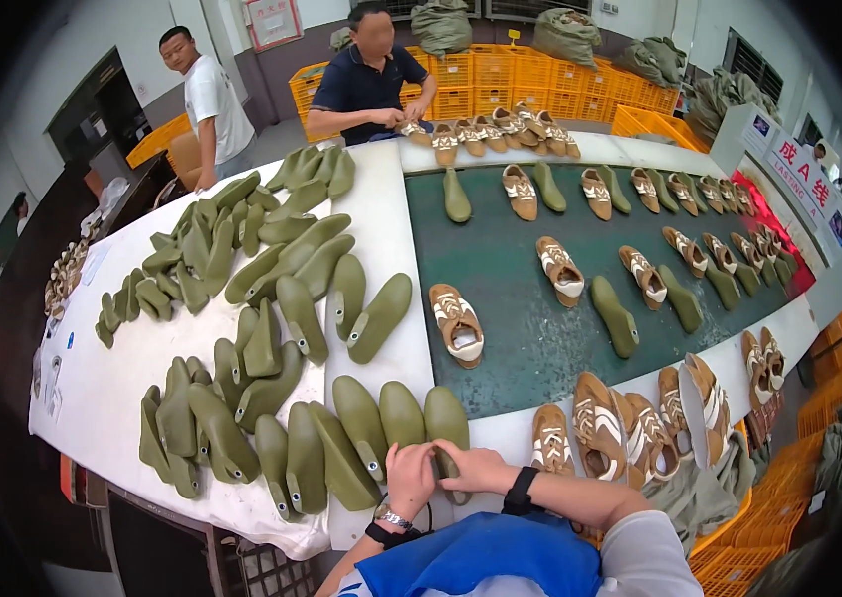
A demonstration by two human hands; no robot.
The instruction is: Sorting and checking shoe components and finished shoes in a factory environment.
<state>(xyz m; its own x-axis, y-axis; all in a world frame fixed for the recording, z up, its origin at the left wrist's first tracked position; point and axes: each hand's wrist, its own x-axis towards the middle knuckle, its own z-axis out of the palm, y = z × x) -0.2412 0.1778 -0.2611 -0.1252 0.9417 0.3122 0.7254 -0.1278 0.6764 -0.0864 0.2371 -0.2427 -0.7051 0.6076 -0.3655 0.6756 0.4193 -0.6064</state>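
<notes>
A green shoe last [448, 413] lies at the table's near edge with its rounded toe pointing away from me. My left hand [409, 482] closes around its near end from the left, fingertips bent over the top. From the other side my right hand [478, 469] grips the same end, its thumb almost meeting the left fingers. The hands hide most of the last's heel. Just left of it lie another green last [402, 414] and a longer row of lasts. To the right of my right hand stands a brown and white sneaker [551, 440].
A pile of green lasts [207, 249] covers much of the white table [93, 398]. Sneakers and lasts sit in rows on the dark green conveyor belt [511, 328]. Across it a person [366, 90] handles sneakers; another person [214, 104] stands at far left. Orange crates [486, 70] line the wall.
</notes>
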